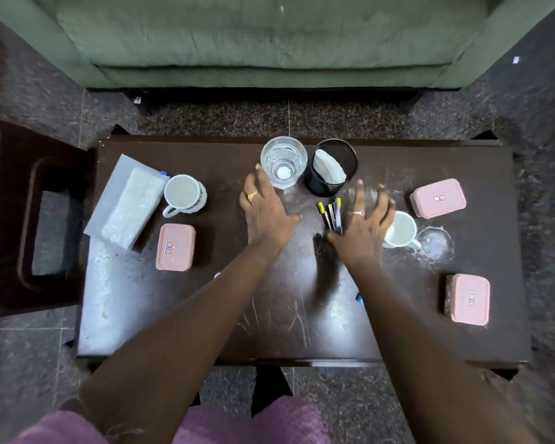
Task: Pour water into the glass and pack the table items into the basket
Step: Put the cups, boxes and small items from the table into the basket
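Filling the far edge of the view, a green upholstered sofa stands beyond the dark brown scratched wooden tabletop, and a dark wooden chair sits at the tabletop's left end. On the left part lies a grey rectangular tissue box, tilted, with a white ceramic mug touching its right corner. Three pink rectangular lidded plastic boxes are spread out: one near the tissue box, one at the far right and one at the near right. At the far middle, a clear faceted drinking glass holds some water (a white round spot shows at its bottom), and just right of it stands a black mesh cylindrical basket with a white folded cloth inside. A second white ceramic mug sits right of centre. A small bundle of pens with yellow tips lies between the two hands. The left hand is flat with fingers together, its fingertips just beside the glass, gripping nothing. The right hand has fingers spread wide, holding nothing, partly over the second mug, its thumb next to the pens.
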`<state>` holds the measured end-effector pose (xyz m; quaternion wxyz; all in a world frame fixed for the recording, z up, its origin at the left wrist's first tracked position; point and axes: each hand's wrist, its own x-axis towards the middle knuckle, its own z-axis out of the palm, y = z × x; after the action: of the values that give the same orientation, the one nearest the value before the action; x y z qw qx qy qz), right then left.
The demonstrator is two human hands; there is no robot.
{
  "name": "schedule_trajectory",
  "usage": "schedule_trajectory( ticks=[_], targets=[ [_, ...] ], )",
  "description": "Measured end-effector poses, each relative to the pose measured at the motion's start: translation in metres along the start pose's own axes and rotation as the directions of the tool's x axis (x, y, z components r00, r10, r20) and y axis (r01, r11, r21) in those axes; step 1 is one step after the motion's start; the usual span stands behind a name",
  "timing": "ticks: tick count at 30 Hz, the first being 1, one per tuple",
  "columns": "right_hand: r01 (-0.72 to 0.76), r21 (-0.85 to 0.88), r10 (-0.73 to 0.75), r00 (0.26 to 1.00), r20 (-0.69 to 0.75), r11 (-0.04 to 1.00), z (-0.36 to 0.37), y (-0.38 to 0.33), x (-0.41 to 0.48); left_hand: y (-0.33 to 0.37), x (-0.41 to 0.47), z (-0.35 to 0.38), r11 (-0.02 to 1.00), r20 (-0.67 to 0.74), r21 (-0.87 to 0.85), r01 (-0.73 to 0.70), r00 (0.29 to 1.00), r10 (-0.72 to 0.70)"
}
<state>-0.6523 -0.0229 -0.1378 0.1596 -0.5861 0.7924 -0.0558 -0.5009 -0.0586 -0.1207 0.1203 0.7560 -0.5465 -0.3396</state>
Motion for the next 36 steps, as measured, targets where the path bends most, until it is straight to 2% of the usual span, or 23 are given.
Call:
schedule_trajectory(
  ticks=[3,6,9,14,19,22,25,27,31,36],
  targets=[
    [-0.141,-0.103,0.144,0.989,0.024,0.985,-0.003,0.026,-0.01,0.0,-0.016,0.011,1.0,0.023,0.004,-0.02,1.0,0.02],
    [-0.271,-0.131,0.286,0.951,0.118,0.954,-0.008,0.048,-0.007,-0.004,-0.021,0.013,1.0,0.033,0.016,-0.015,0.999,0.015],
    [-0.291,-0.128,0.31,0.935,0.173,0.948,-0.012,0.059,0.003,-0.016,-0.018,0.006,1.0,0.014,0.023,-0.007,1.0,0.006],
    [-0.34,-0.082,0.348,0.931,0.108,0.937,-0.011,0.052,0.001,-0.045,-0.003,-0.021,0.992,-0.116,0.124,0.022,0.993,-0.008],
    [-0.226,-0.065,0.217,0.969,-0.117,0.972,0.0,0.022,-0.02,-0.085,0.032,-0.068,0.964,-0.348,0.127,0.235,0.92,-0.178],
    [-0.172,0.003,0.169,0.966,-0.194,0.985,0.006,-0.005,-0.033,-0.109,0.051,-0.092,0.95,-0.29,0.161,0.267,0.933,-0.213],
    [-0.095,0.039,0.101,0.975,-0.197,0.995,0.012,-0.028,-0.047,-0.121,0.06,-0.099,0.968,-0.121,0.147,0.204,0.975,-0.187],
    [-0.035,0.035,0.04,0.987,-0.153,0.999,0.02,-0.042,-0.055,-0.124,0.061,-0.101,0.988,-0.064,0.079,0.13,0.99,-0.125],
    [0.06,0.02,-0.057,0.991,-0.119,0.998,0.032,-0.073,-0.066,-0.124,0.054,-0.109,0.998,-0.069,0.021,0.053,0.996,-0.052],
    [0.226,0.092,-0.217,0.971,-0.103,0.97,0.038,-0.145,-0.068,-0.129,0.041,-0.152,0.993,-0.117,-0.108,0.041,0.992,-0.053]
  ],
)
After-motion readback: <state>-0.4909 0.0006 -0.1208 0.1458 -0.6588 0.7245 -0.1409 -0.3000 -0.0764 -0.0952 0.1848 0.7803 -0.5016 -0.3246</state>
